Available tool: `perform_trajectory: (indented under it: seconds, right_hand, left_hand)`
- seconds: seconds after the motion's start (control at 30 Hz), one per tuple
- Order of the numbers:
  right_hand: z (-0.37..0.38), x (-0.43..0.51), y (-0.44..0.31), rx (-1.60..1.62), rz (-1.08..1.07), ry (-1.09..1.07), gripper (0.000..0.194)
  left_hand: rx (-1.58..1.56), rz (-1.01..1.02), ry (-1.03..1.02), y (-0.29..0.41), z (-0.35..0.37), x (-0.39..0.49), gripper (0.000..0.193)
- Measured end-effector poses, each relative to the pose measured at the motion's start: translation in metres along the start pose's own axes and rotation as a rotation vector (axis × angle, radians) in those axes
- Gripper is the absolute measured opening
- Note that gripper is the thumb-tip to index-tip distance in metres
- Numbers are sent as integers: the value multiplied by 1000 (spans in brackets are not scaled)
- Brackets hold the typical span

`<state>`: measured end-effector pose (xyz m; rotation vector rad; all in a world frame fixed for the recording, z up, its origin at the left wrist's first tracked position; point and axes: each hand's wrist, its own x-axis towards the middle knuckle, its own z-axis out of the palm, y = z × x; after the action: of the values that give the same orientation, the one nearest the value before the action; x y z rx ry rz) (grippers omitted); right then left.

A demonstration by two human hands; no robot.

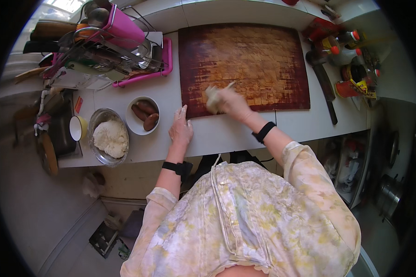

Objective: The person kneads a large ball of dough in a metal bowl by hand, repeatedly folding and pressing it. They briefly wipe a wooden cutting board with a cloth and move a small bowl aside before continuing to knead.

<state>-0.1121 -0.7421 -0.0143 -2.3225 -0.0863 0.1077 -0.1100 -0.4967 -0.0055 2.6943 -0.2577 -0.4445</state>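
Note:
A large wooden cutting board (249,65), worn and dark red at its margins, lies on the white countertop. My right hand (233,104) is over its front part, blurred, with a pale crumpled cloth (213,98) in its grip. At the board's front left corner rests my left hand (181,130), fingers against the edge and white residue on them. Left of that hand stands a white bowl (130,119) with reddish-brown sweet potatoes (146,110). Beyond it, a metal bowl (94,152) holds a lump of pale dough (110,138).
A cleaver (322,81) lies right of the board, beside bottles with red caps (346,55). At the back left is a dish rack (168,59) with a pink utensil holder (126,27). A small yellow cup (83,128) stands near the sink (60,131).

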Motion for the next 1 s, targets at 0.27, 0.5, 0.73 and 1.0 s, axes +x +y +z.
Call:
perform_trajectory:
  seconds: [0.27, 0.5, 0.73, 1.0]
  right_hand:
    - [47, 61, -38, -22, -209, -82, 15]
    - [-42, 50, 16, -40, 222, 420, 13]
    - [37, 63, -31, 142, -15, -28, 18]
    - [-103, 53, 55, -84, 339, 273, 37]
  left_hand:
    - [-14, -102, 31, 4, 11, 1, 60]
    - [-54, -56, 48, 3, 11, 2, 61]
    - [-15, -64, 29, 2, 19, 5, 63]
    - [-28, -60, 28, -1, 17, 4, 63]
